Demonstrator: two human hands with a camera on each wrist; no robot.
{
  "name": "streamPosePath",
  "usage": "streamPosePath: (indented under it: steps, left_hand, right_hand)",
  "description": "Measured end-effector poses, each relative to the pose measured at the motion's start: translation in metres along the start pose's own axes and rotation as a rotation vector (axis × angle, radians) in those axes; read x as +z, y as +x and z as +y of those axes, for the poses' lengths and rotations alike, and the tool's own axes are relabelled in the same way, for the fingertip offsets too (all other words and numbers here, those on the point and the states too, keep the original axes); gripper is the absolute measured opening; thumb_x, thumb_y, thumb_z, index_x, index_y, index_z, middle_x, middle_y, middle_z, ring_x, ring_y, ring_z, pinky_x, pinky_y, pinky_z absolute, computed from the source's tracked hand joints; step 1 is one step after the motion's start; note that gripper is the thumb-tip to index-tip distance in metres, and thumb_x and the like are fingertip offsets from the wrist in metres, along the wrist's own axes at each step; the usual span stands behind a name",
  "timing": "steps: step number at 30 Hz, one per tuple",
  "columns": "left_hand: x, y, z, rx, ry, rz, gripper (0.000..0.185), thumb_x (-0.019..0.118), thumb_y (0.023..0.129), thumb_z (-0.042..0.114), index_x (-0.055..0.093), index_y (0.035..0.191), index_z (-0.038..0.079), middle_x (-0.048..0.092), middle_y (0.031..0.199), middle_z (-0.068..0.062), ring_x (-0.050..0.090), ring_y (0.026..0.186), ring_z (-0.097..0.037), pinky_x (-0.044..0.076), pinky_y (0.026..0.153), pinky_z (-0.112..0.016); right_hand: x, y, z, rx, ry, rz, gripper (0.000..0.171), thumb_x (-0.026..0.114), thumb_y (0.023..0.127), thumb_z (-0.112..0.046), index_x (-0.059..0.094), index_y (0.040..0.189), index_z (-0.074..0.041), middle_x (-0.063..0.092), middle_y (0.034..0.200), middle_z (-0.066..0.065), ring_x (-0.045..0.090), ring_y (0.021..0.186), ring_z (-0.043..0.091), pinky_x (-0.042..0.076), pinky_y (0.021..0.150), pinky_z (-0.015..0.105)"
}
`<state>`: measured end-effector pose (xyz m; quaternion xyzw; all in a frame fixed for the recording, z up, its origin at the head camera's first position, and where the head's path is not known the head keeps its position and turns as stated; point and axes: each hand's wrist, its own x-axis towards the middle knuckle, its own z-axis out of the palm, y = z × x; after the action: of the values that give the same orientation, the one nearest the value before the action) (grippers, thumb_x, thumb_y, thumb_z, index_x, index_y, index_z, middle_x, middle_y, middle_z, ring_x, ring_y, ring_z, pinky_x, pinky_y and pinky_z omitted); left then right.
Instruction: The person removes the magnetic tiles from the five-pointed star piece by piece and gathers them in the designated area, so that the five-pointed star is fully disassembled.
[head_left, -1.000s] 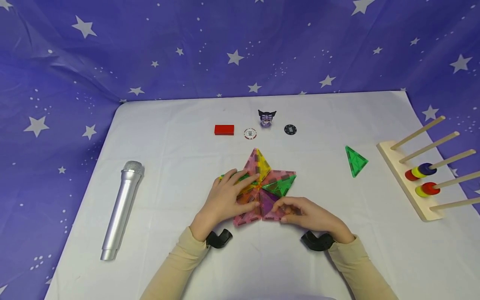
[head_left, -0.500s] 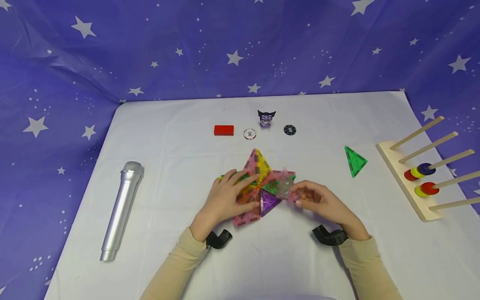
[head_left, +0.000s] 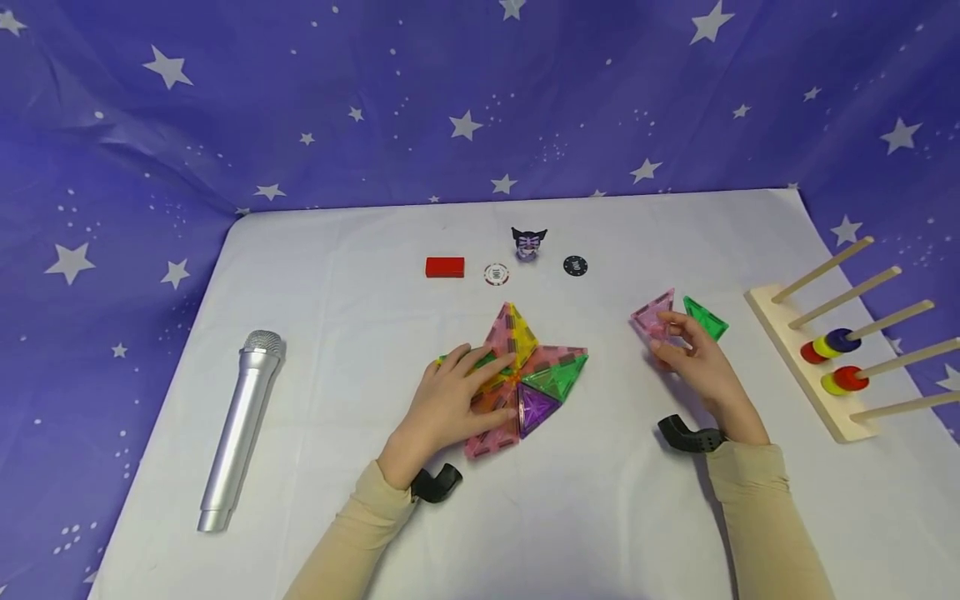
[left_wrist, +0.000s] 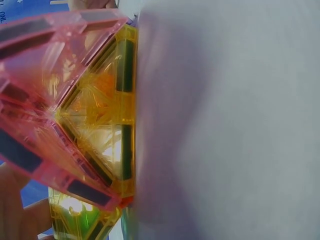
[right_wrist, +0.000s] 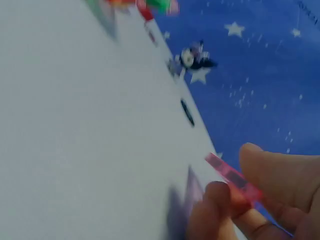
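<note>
From the head view, our left hand (head_left: 450, 400) lies flat, fingers spread, on the tile star (head_left: 525, 375) at mid-table, while our right hand (head_left: 693, 358) pinches a pink triangle tile (head_left: 651, 317) just beside the green triangle tile (head_left: 705, 317). At our left wrist, pink and yellow tiles fill the frame. At our right wrist, fingers (right_wrist: 220, 210) pinch the pink tile's edge.

My left hand (head_left: 450, 400) lies flat near the middle of the tabletop, fingers straight and spread, palm down, forearm angling in from the near edge. My right hand (head_left: 693, 354) is raised toward the right side, fingers (right_wrist: 220, 200) and thumb curled in a pinch, wrist bent up. Both forearms are sleeved, a dark strap at each wrist.
</note>
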<state>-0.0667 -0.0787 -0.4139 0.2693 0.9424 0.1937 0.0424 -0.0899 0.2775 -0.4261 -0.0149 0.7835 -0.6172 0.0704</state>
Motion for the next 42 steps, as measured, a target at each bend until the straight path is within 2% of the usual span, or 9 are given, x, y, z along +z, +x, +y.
streamPosePath:
  steps: [7, 14, 22, 25, 28, 31, 35, 38, 42]
  left_hand:
    - [-0.001, -0.002, 0.001, 0.0, -0.003, -0.002, 0.069, 0.051, 0.078, 0.065, 0.035, 0.139, 0.037, 0.037, 0.14, -0.003, 0.026, 0.128, -0.03, 0.027, 0.094, -0.055]
    - [-0.003, -0.002, 0.0, -0.011, -0.006, -0.014, 0.07, 0.051, 0.077, 0.067, 0.034, 0.139, 0.038, 0.037, 0.14, -0.003, 0.026, 0.129, -0.031, 0.027, 0.094, -0.055]
    - [-0.004, -0.003, -0.001, -0.009, -0.022, -0.026, 0.071, 0.051, 0.077, 0.067, 0.034, 0.139, 0.037, 0.035, 0.141, -0.003, 0.025, 0.129, -0.031, 0.026, 0.095, -0.056]
    - [-0.005, -0.003, -0.001, -0.005, -0.032, -0.025, 0.07, 0.05, 0.077, 0.067, 0.035, 0.139, 0.036, 0.036, 0.141, -0.004, 0.025, 0.129, -0.031, 0.025, 0.095, -0.056]
    - [-0.007, -0.003, -0.003, 0.002, -0.036, -0.016, 0.069, 0.049, 0.078, 0.066, 0.036, 0.138, 0.036, 0.037, 0.14, -0.004, 0.026, 0.129, -0.031, 0.025, 0.096, -0.055]
    - [-0.009, -0.003, -0.005, 0.008, -0.04, 0.003, 0.067, 0.05, 0.079, 0.064, 0.037, 0.138, 0.034, 0.038, 0.139, -0.006, 0.026, 0.129, -0.034, 0.024, 0.097, -0.054]
    - [-0.011, -0.004, -0.01, 0.004, -0.026, 0.019, 0.064, 0.05, 0.082, 0.059, 0.039, 0.138, 0.029, 0.039, 0.137, -0.009, 0.027, 0.127, -0.038, 0.022, 0.099, -0.053]
    - [-0.013, -0.005, -0.012, -0.006, -0.007, 0.014, 0.064, 0.051, 0.083, 0.057, 0.039, 0.138, 0.028, 0.04, 0.136, -0.01, 0.029, 0.126, -0.038, 0.021, 0.1, -0.052]
    - [-0.014, -0.004, -0.011, -0.005, 0.001, -0.001, 0.064, 0.05, 0.083, 0.057, 0.04, 0.138, 0.026, 0.041, 0.136, -0.01, 0.03, 0.126, -0.037, 0.022, 0.1, -0.052]
  right_hand:
    - [-0.008, 0.009, 0.007, 0.051, -0.035, -0.038, 0.046, 0.047, 0.092, 0.0, 0.025, 0.131, 0.009, 0.04, 0.098, 0.02, 0.055, 0.066, 0.01, 0.05, 0.057, 0.024]
    - [-0.009, 0.01, 0.007, 0.051, -0.186, -0.013, 0.046, 0.048, 0.094, -0.01, 0.028, 0.133, 0.003, 0.053, 0.076, 0.016, 0.05, 0.053, 0.012, 0.047, 0.049, 0.027]
    - [-0.006, 0.004, 0.003, 0.152, -0.215, 0.002, 0.053, 0.047, 0.095, -0.025, 0.023, 0.138, -0.004, 0.061, 0.064, 0.014, 0.05, 0.041, 0.014, 0.046, 0.041, 0.03]
    - [-0.003, 0.0, -0.001, 0.135, -0.219, 0.012, 0.053, 0.046, 0.096, -0.024, 0.024, 0.139, -0.004, 0.062, 0.064, 0.014, 0.051, 0.041, 0.015, 0.046, 0.04, 0.03]
    - [0.006, -0.003, -0.008, 0.078, -0.189, -0.002, 0.052, 0.048, 0.095, -0.022, 0.026, 0.138, -0.003, 0.063, 0.066, 0.017, 0.052, 0.042, 0.015, 0.047, 0.041, 0.03]
    - [0.022, -0.007, -0.017, 0.027, -0.134, -0.055, 0.05, 0.05, 0.094, -0.018, 0.029, 0.136, -0.002, 0.063, 0.069, 0.021, 0.054, 0.043, 0.015, 0.046, 0.041, 0.03]
    - [0.052, -0.015, -0.028, -0.017, -0.06, -0.184, 0.047, 0.052, 0.093, -0.014, 0.033, 0.134, -0.003, 0.062, 0.071, 0.025, 0.055, 0.045, 0.019, 0.046, 0.042, 0.032]
    - [0.076, -0.023, -0.036, -0.074, -0.06, -0.303, 0.046, 0.054, 0.091, -0.01, 0.035, 0.134, -0.005, 0.061, 0.075, 0.023, 0.055, 0.051, 0.027, 0.046, 0.045, 0.032]
    - [0.104, -0.035, -0.042, -0.129, -0.084, -0.417, 0.05, 0.058, 0.089, -0.008, 0.036, 0.134, -0.006, 0.063, 0.082, 0.018, 0.057, 0.061, 0.032, 0.046, 0.05, 0.03]
